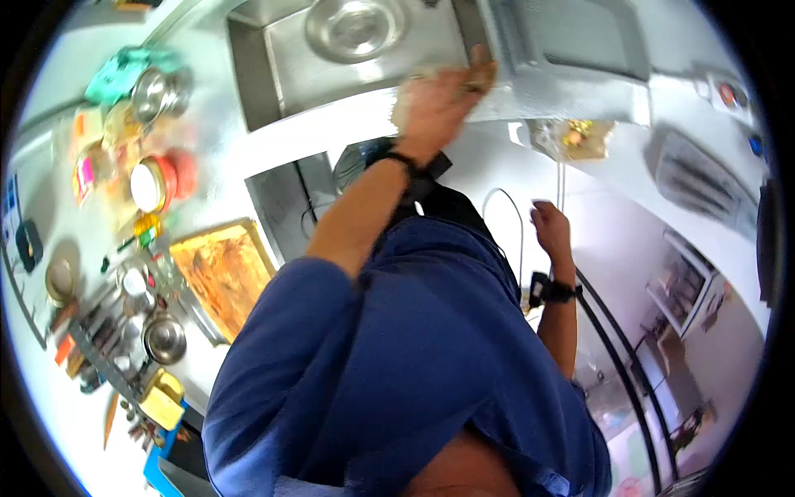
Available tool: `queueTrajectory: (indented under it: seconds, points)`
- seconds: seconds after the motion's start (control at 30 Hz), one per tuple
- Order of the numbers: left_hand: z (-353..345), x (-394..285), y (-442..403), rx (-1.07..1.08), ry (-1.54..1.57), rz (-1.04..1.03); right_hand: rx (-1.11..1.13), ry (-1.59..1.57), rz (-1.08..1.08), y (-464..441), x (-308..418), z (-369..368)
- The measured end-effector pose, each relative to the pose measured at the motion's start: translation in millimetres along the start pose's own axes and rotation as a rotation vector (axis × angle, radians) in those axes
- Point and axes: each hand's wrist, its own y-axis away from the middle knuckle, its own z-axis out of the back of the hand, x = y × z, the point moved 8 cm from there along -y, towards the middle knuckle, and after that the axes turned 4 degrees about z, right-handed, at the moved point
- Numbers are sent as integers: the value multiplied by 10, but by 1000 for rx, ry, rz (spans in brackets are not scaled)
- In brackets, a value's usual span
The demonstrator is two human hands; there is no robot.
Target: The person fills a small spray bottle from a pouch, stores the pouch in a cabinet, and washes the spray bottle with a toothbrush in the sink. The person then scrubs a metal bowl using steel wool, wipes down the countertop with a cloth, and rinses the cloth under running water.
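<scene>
My left hand (439, 103) reaches over the front rim of the steel sink (331, 79). Its fingers are pressed down over something tan and brownish, too blurred to name. A round steel bowl (356, 29) lies in the sink. My right hand (551, 224) hangs low beside my body, below the counter, its fingers curled in with nothing visible in them. Dark bands circle both wrists.
On the left counter stand a wooden board (222, 269), a red-rimmed jar (149, 185), steel cups (151, 95), a teal bag (124, 73) and a utensil rack (103, 356). At right are a plastic bag with scraps (577, 139) and a ribbed tray (704, 178).
</scene>
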Motion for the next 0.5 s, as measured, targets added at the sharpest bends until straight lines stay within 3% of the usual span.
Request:
queueTrajectory:
  seconds: [0.17, 0.27, 0.37, 0.5]
  points:
    - [568, 803, 689, -18, -220, 88, 20, -27, 43, -372, 552, -41]
    - [700, 1041, 808, -103, -158, 145, -13, -79, 130, -394, 768, -37]
    - [555, 918, 628, -145, -88, 186, -19, -80, 118, -308, 735, -86]
    - [95, 222, 162, -66, -22, 53, -22, -64, 61, -118, 534, -113]
